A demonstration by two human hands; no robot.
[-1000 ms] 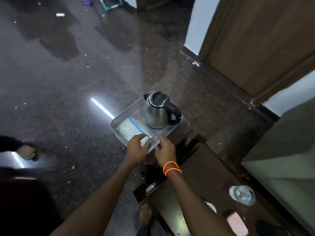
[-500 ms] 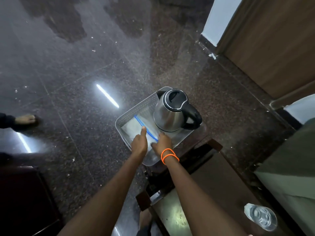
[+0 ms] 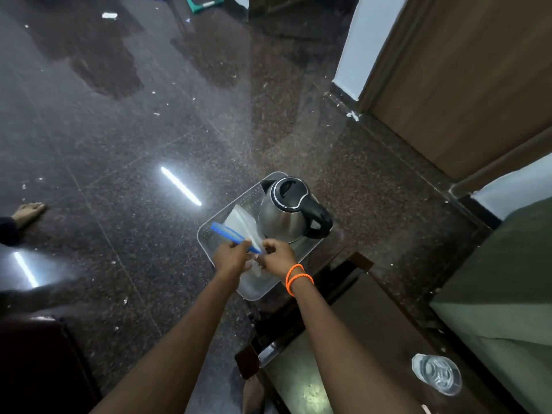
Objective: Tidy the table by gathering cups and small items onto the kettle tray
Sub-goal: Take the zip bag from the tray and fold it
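A steel kettle point(image 3: 286, 213) with a black lid and handle stands at the far right of a clear plastic tray point(image 3: 209, 234). The tray rests on a small dark stand beyond the table's end. Both my hands grip a clear zip bag with a blue seal strip point(image 3: 236, 225), lifted over the tray's near left part. My left hand point(image 3: 231, 258) pinches the blue strip. My right hand point(image 3: 276, 255), with orange bands on the wrist, holds the bag's near edge. A clear glass cup point(image 3: 437, 377) sits on the dark table point(image 3: 343, 354) at the lower right.
Dark polished floor with scattered scraps lies to the left and beyond. A wooden door point(image 3: 463, 70) and white wall stand at the upper right. Green bedding point(image 3: 507, 288) borders the table's right side. Another person's bare foot point(image 3: 28, 212) is at the far left.
The zip bag lay flat in the tray; now both hands have raised and tilted it, with the blue strip lifted. The camera has tilted back up, showing more floor.
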